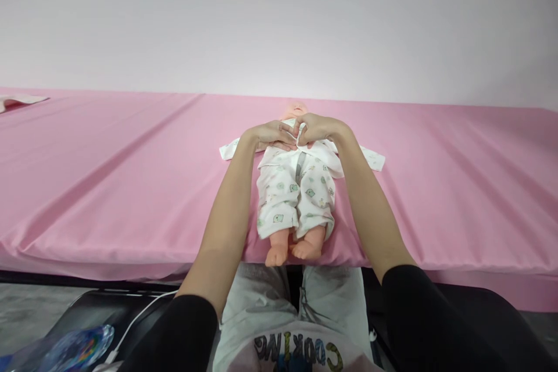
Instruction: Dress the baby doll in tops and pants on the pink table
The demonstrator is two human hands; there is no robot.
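A baby doll [278, 249] lies on its back, feet towards me, in a white baby shirt [320, 154] and white pants [279, 189] with small green prints. Both hands meet over its chest at the shirt's front. My left hand [274, 135] comes in from the left, its bent fingers closed on the shirt's edge. From the other side my right hand [317, 128] pinches the cloth with thumb and forefinger. The shirt's sleeves spread out to both sides. My hands hide much of the chest and any fastener there.
A pink sheet [131, 186] covers the bed, with a white wall [279, 23] behind it. Pink cloth [21, 100] lies at the far left. Below left are a black chair [108, 302], a white cable [139, 315] and a shiny clear plastic item [82, 349].
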